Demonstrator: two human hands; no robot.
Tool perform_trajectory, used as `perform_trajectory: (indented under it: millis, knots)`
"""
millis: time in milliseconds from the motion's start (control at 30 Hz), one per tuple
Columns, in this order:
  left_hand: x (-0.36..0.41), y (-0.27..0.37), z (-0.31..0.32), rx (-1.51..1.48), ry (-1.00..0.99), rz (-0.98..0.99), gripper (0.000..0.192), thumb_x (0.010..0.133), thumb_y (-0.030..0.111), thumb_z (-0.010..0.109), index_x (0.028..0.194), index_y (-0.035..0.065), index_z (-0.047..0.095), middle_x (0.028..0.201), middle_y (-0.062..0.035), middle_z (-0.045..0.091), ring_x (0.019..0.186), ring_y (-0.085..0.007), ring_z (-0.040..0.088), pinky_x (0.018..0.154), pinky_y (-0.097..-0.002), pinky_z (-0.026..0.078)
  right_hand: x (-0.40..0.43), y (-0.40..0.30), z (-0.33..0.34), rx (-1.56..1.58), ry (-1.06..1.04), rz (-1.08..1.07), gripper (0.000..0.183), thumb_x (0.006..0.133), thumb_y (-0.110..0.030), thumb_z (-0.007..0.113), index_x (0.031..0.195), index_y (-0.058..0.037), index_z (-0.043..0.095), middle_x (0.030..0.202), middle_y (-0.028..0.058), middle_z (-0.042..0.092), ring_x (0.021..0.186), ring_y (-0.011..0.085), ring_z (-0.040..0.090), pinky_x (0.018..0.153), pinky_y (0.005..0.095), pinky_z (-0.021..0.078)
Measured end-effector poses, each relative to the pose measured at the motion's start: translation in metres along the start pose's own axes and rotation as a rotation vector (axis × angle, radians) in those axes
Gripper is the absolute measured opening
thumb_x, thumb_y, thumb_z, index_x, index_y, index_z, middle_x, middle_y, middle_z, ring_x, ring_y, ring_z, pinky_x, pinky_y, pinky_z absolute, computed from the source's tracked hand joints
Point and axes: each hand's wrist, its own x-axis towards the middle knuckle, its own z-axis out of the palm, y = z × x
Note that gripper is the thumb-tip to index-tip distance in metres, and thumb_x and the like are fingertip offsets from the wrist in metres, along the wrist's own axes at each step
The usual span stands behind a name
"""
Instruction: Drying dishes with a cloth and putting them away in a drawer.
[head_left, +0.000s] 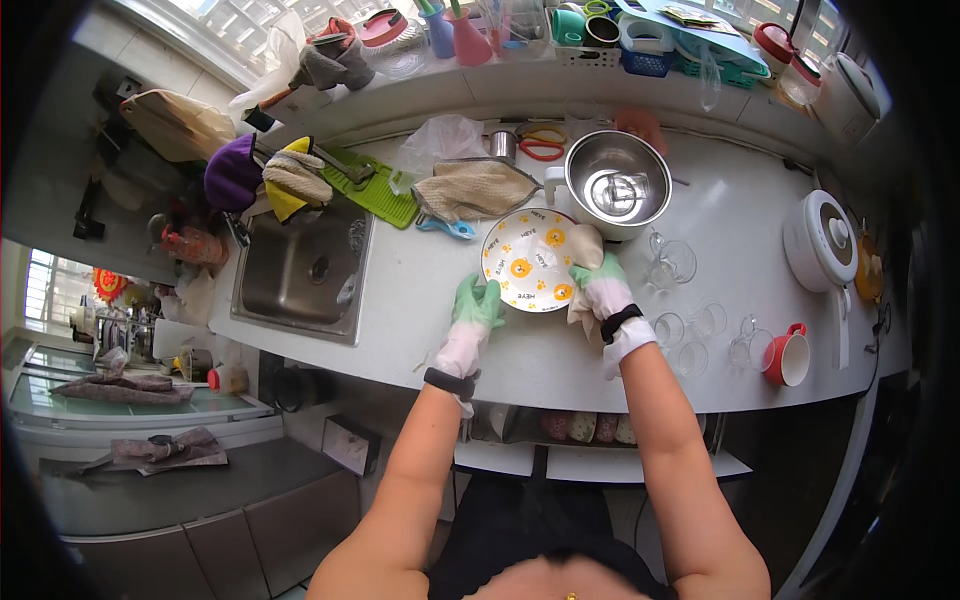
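Observation:
A white round plate (532, 251) with orange bear and paw prints and dark lettering lies before me at the counter's middle. My left hand (478, 304), in a thin green-and-white glove, is at its lower left rim; whether the fingers grip the rim cannot be made out. On the plate's right side, my right hand (604, 281), gloved alike, holds a bunched beige cloth (586, 246) against the surface. Part of the cloth hangs below the rim. Dark bands circle both glove cuffs. Just beyond the plate stands a steel-lined pot (619, 180) with a white handle.
Left is a steel sink (300, 277), with a green ridged mat (375, 191) behind it. A tan towel (476, 187), blue-handled tool (448, 227) and red-and-yellow scissors (541, 142) lie behind the plate. Glass cups (679, 261), a red mug (787, 355) and a white lidded pan (819, 240) stand right.

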Motion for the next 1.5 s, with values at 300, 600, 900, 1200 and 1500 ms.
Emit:
perform_trajectory:
  millis: [300,600,900,1200,1500]
  knots:
    - [0.028,-0.040,-0.016,-0.501,-0.310,0.079,0.042,0.088,0.014,0.052,0.124,-0.0018,0.040,0.114,-0.0128,0.054,0.103,-0.0202,0.055,0.087,-0.0323,0.046,-0.047,-0.047,0.007,0.203,0.013,0.026,0.035,0.069,-0.001,0.058,0.104,-0.0010,0.056,0.088,0.0083,0.061,0.076,0.0188,0.058,0.067,0.0301,0.0473]
    - [0.011,-0.003,-0.195,-1.028,-0.352,-0.055,0.052,0.084,0.013,0.053,0.130,0.0004,0.033,0.122,-0.0172,0.049,0.107,-0.0320,0.054,0.090,-0.0416,0.050,-0.105,-0.176,0.142,0.128,-0.336,-0.408,0.041,0.069,-0.022,0.067,0.102,-0.0017,0.053,0.096,0.0189,0.055,0.085,0.0368,0.056,0.076,0.0405,0.0461]
    - [0.077,-0.049,-0.287,-2.098,-0.759,-0.284,0.041,0.088,0.012,0.050,0.122,-0.0092,0.040,0.119,-0.0257,0.049,0.103,-0.0416,0.055,0.074,-0.0411,0.057,-0.161,-0.159,0.178,0.573,-0.534,-0.039,0.039,0.079,-0.027,0.065,0.105,-0.0019,0.051,0.087,0.0064,0.056,0.080,0.0165,0.056,0.072,0.0304,0.0454]
    - [0.093,-0.045,-0.286,-2.301,-1.049,-0.380,0.044,0.089,0.017,0.047,0.124,-0.0080,0.039,0.123,-0.0264,0.047,0.105,-0.0422,0.054,0.073,-0.0415,0.056,-0.183,-0.159,0.170,0.714,-0.556,0.248,0.045,0.081,-0.030,0.066,0.114,-0.0069,0.045,0.091,0.0031,0.051,0.078,0.0145,0.055,0.068,0.0300,0.0475]
    - [0.072,-0.045,-0.301,-1.599,-1.017,-0.204,0.046,0.082,0.011,0.060,0.121,-0.0044,0.042,0.114,-0.0174,0.055,0.100,-0.0316,0.059,0.080,-0.0426,0.055,-0.156,-0.175,0.208,0.469,-0.425,-0.172,0.056,0.086,-0.053,0.052,0.114,-0.0044,0.049,0.092,0.0035,0.054,0.084,0.0128,0.051,0.076,0.0295,0.0456]
